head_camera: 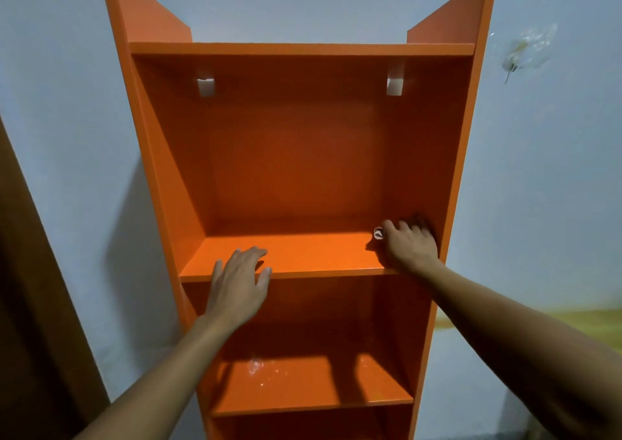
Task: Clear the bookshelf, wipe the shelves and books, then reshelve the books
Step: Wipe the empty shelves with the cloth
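Note:
An orange bookshelf (pixel 303 49) stands against a pale wall with no books on any shelf in view. My right hand (pixel 409 247) lies in the far right corner of the middle shelf (pixel 303 254), its fingers bent over a small dark cloth (pixel 419 222) that has a white and red patch by the thumb. Most of the cloth is hidden under the hand. My left hand (pixel 239 284) rests with straight, spread fingers on the front edge of the same shelf, at its left, and holds nothing.
The lower shelf (pixel 303 385) shows pale specks and smears near its left. Two white brackets (pixel 206 86) sit high on the back panel. A dark brown door or panel (pixel 33 305) stands at the left. A clear plastic hook (pixel 525 52) hangs on the wall at the right.

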